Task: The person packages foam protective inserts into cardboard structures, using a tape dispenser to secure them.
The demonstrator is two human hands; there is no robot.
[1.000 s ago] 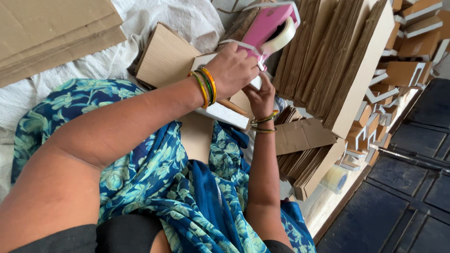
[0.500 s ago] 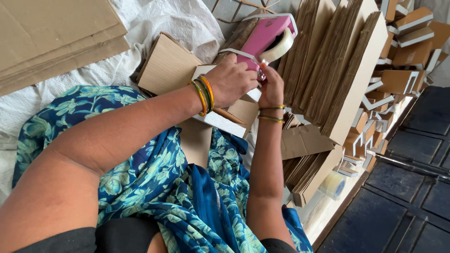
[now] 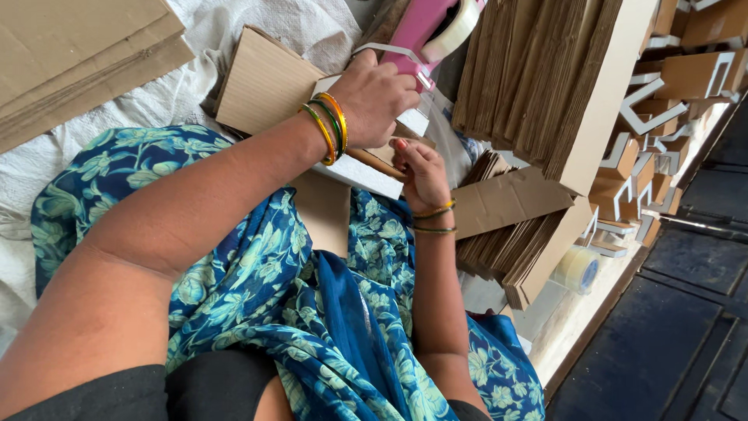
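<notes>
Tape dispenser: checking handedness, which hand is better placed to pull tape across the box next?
Likely left: the left hand holds the pink dispenser above the box, while the right hand steadies the box's edge.

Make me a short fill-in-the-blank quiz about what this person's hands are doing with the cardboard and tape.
1. The left hand grips a tape dispenser whose body is coloured ____.
2. The right hand steadies a small ____ box on the lap.
3. The left wrist wears orange and green ____.
4. A spare tape roll lies beside the ____ cardboard sheets.

Missing words: pink; cardboard; bangles; stacked
</notes>
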